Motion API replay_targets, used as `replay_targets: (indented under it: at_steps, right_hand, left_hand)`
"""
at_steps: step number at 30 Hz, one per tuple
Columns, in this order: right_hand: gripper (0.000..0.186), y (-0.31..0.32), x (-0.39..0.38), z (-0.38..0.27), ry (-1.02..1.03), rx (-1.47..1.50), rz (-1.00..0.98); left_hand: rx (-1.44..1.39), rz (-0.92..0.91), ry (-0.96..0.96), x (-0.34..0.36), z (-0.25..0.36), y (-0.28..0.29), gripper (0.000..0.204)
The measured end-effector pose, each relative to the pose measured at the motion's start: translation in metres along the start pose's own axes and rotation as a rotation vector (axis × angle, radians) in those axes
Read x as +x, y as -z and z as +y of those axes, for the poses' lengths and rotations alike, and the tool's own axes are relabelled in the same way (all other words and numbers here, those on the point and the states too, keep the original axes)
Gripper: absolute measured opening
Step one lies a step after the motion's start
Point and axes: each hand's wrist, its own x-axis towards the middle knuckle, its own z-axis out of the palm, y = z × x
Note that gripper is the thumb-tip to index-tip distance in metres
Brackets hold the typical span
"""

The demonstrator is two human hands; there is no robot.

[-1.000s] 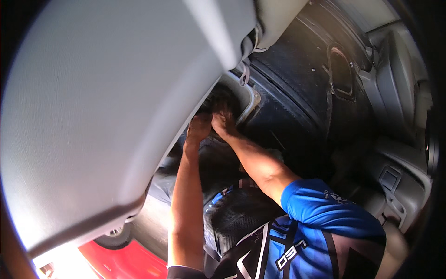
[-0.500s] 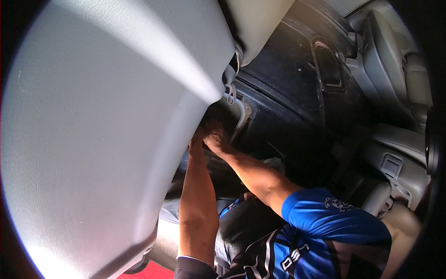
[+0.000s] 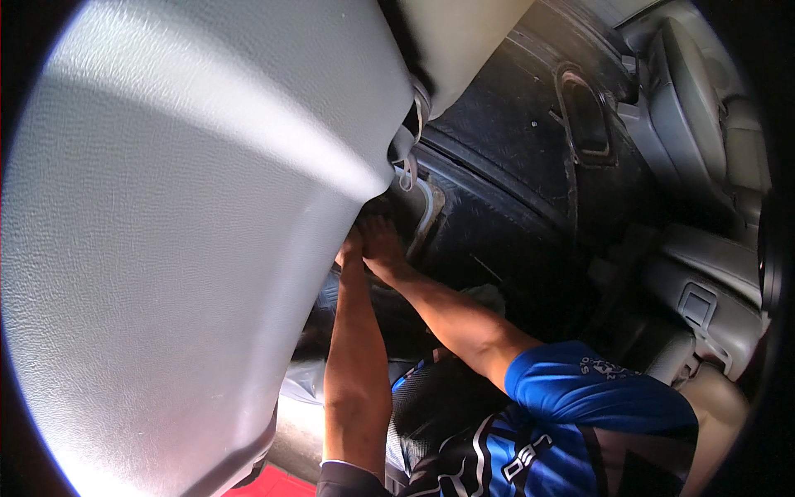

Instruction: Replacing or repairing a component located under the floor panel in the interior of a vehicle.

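Both my hands reach into a dark gap low beside a large grey textured panel. My left hand is against the panel's edge, its fingers mostly hidden by the panel and shadow. Close beside it, my right hand lies back up with its fingers stretched forward into the shadow. Whatever lies under the fingers is too dark to make out. Just beyond my right hand is a recess with a pale curved rim. A small grey strap loop hangs above it from the panel's edge.
The dark vehicle floor spreads to the right, with a ridge running across it and an oblong framed opening. Grey seats line the far right, with a buckle-like fitting on one. A red surface shows at the bottom.
The right hand's fingers now look straighter and more spread forward. Both hands stay in the same gap. The view has shifted slightly.
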Motion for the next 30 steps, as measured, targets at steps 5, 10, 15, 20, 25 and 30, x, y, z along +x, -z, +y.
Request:
replay_targets:
  at_steps: [5, 10, 15, 20, 25, 30]
  right_hand:
    - [0.021, 0.007, 0.017, -0.006, 0.073, -0.073, 0.041]
    - [0.032, 0.037, 0.023, 0.062, 0.046, 0.13, 0.075]
    - [0.028, 0.083, 0.047, 0.063, -0.255, 0.167, -0.211]
    - [0.03, 0.099, 0.051, 0.078, -0.1, 0.174, -0.206]
    - [0.021, 0.093, 0.058, 0.072, -0.029, 0.173, -0.081]
    - [0.023, 0.084, 0.049, 0.085, -0.027, 0.16, -0.098]
  left_hand:
    - [0.155, 0.237, -0.101, 0.055, -0.052, -0.036, 0.053]
    - [0.245, 0.443, -0.22, 0.057, -0.079, -0.108, 0.052]
    - [0.444, 0.667, -0.23, 0.073, -0.132, -0.132, 0.051]
    - [0.605, 0.9, -0.34, 0.132, -0.111, -0.136, 0.05]
    - [0.777, 1.119, -0.464, 0.138, -0.134, -0.14, 0.05]
    - [0.024, 0.722, -0.395, 0.101, -0.121, -0.122, 0.046]
